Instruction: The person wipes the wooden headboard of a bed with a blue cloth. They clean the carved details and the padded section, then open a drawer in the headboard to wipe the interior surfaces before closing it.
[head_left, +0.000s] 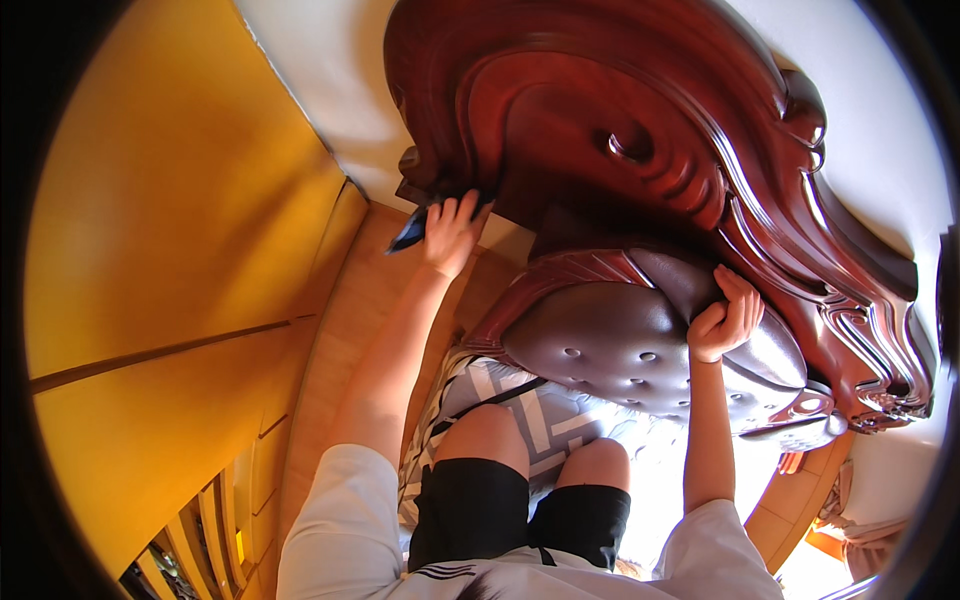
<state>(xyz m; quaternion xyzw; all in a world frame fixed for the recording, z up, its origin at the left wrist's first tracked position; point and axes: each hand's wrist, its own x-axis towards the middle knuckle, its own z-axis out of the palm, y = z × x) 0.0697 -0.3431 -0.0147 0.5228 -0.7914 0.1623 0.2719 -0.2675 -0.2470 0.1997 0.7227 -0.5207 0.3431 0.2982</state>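
My left hand (453, 234) holds a dark blue cloth (409, 231) against the lower left end of a carved, glossy red-brown wooden headboard (555, 112). Part of the cloth is hidden under the fingers. My right hand (726, 315) rests with curled fingers on the top of the tufted brown leather-like padding (600, 322) in front of the headboard; nothing shows in it. The padding has a carved wooden edge at its left. My bare knees are on a bed with a grey and white patterned cover (555, 420).
A yellow-orange wooden cabinet (187, 187) stands along the left, with slatted parts at its bottom. Wooden flooring (360, 315) runs between cabinet and bed. A white wall is behind the headboard. A tied curtain (870, 536) hangs at lower right beside bright light.
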